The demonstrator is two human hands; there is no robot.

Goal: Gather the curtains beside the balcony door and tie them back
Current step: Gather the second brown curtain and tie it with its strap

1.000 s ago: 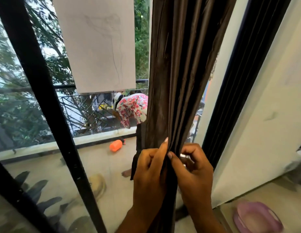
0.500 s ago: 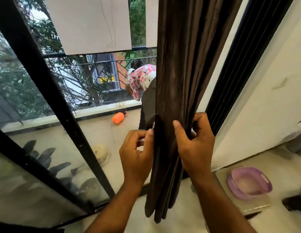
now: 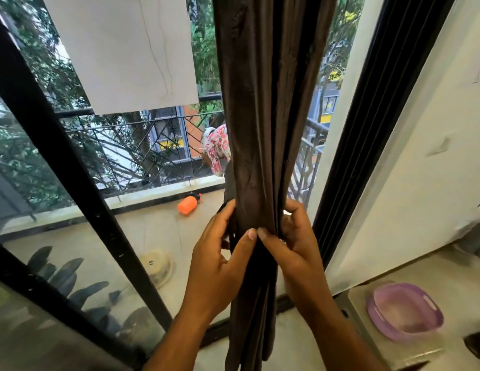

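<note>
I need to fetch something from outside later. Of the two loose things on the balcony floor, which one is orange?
The orange bottle lying on its side near the railing. The other, a pale round bowl-like thing, sits closer to the glass door.

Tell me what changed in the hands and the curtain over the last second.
Both hands closed in around the brown curtain: the left hand and right hand now wrap the bundle from either side, thumbs meeting in front, where half a second ago they were apart. The folds are squeezed tighter. No tie is fastened yet. The orange bottle on the balcony and the purple basin stayed put.
</note>
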